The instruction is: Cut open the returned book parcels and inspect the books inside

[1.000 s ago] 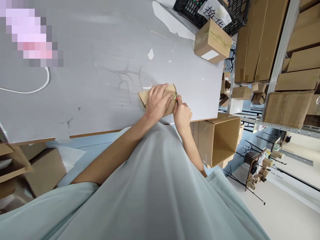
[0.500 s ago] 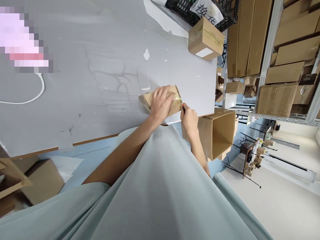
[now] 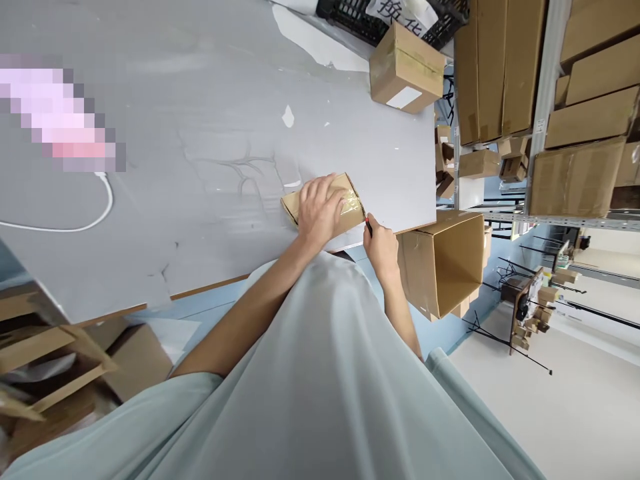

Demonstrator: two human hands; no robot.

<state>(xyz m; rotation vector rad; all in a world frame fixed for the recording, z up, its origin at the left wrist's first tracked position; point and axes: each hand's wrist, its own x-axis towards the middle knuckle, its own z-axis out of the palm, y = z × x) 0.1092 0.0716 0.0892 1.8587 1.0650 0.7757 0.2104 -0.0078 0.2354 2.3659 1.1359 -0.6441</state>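
Note:
A small taped cardboard box (image 3: 350, 200) lies on the grey table (image 3: 210, 100) near its front right corner. My left hand (image 3: 317, 210) rests flat on top of the box, fingers spread, holding it down. My right hand (image 3: 383, 247) is closed around a small red and black tool (image 3: 368, 224), likely a cutter. The tool's tip sits at the box's near right edge.
A second taped box (image 3: 407, 67) stands at the table's far right, beside a black crate (image 3: 350, 17). An open carton (image 3: 445, 260) sits below the table's right edge. Shelves with cartons (image 3: 575, 180) fill the right. A white cable (image 3: 75, 223) lies at the left.
My right hand has drawn back from the box's right end toward the table edge, with the tool. My left hand stays on the box. The view has shifted slightly.

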